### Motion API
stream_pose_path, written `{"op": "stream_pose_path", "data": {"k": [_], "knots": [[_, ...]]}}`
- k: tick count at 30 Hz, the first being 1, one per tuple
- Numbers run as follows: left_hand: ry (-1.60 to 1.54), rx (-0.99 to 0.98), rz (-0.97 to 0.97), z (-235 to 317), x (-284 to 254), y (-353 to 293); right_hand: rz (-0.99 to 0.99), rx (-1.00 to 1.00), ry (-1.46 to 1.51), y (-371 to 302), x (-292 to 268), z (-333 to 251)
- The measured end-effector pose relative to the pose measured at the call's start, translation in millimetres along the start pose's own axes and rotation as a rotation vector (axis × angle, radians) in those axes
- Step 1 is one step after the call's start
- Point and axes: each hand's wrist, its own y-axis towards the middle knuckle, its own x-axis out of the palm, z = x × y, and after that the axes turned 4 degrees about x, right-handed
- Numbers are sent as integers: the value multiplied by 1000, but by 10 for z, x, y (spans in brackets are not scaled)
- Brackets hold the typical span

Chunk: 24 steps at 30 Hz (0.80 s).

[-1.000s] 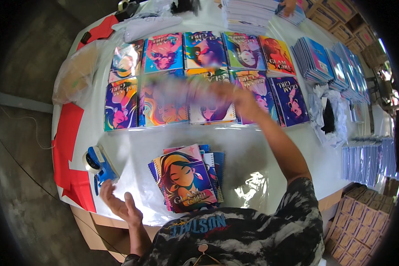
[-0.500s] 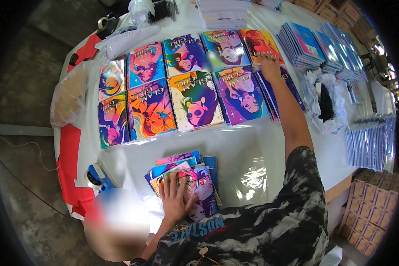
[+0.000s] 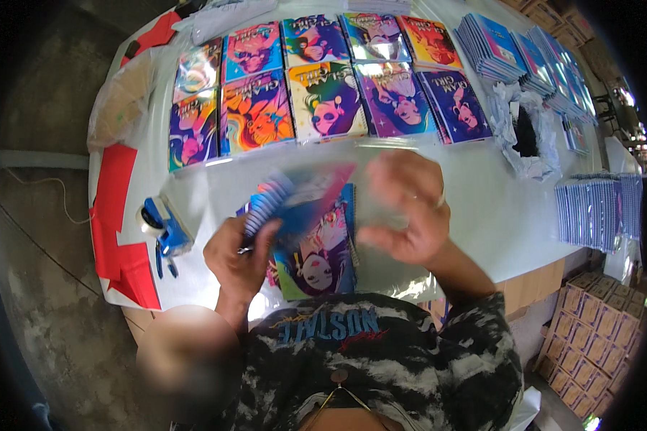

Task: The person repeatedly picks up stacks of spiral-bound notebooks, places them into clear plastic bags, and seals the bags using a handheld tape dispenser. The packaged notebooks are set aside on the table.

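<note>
My left hand (image 3: 241, 255) is closed on the spiral-bound edge of a spiral notebook (image 3: 295, 212), tilted up and smeared by motion; whether there is more than one in the grip I cannot tell. Right of it, my right hand (image 3: 410, 208) is raised with thumb and fingers apart, holding nothing. Beneath the held notebook lies a small pile of spiral notebooks, the top one (image 3: 316, 269) showing a colourful drawn face. Beyond my hands, two rows of bright-covered spiral notebooks, among them a white-covered one (image 3: 325, 104), lie side by side on the table.
A blue tape dispenser (image 3: 164, 223) stands at the left, near red sheets (image 3: 111, 215). Stacks of blue notebooks (image 3: 492, 50) fill the far right, with crumpled plastic (image 3: 528, 133) nearer. More notebooks (image 3: 589, 212) stand at the right edge, and brown boxes (image 3: 582, 330) are piled below.
My right hand has drawn back from the far right notebooks toward me. My left hand has gone from lying flat on the pile to gripping a lifted notebook. The view has shifted.
</note>
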Motion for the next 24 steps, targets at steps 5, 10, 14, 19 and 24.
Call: {"op": "stream_pose_path", "data": {"k": [5, 10, 14, 19, 24], "knots": [[-230, -554, -9, -813, 380, -754, -110, 1371, 636, -1127, 589, 232], [-372, -587, -292, -973, 664, -1213, -162, 1279, 613, -1422, 966, 273], [-406, -533, -296, -770, 732, -1166, -159, 1256, 903, -1398, 1011, 86], [-946, -659, -63, -558, 481, -1118, 26, 1033, 771, -1602, 940, -396], [-1117, -198, 40, -569, 101, -1123, 38, 803, 857, -1670, 522, -738]]}}
